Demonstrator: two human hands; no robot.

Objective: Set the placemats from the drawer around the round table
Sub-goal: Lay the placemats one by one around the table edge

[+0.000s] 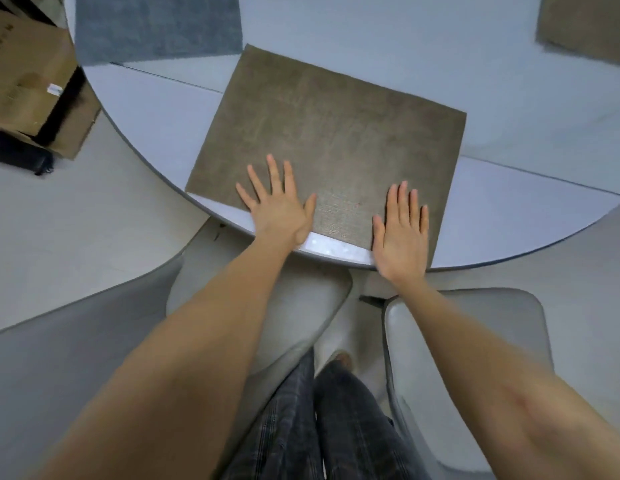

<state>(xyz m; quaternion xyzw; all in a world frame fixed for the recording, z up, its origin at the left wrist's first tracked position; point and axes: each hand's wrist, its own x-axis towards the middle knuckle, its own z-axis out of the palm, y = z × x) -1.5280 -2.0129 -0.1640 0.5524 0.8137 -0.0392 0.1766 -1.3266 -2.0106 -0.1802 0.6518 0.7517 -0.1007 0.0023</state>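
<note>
A brown woven placemat (pixel 336 133) lies flat on the round white table (pixel 509 216), close to its near edge. My left hand (pixel 279 206) rests flat on the mat's near left part, fingers spread and straight. My right hand (pixel 403 233) lies flat on the mat's near right corner, fingers straight, its heel over the table rim. A second brown placemat (pixel 589 26) sits at the far right. A grey-blue placemat (pixel 156 26) lies at the far left of the table.
Two pale grey chairs stand under me, one (pixel 267 313) between my arms and one (pixel 474 358) at the right. Cardboard boxes (pixel 31 84) stand on the floor at the left. My legs in dark trousers are between the chairs.
</note>
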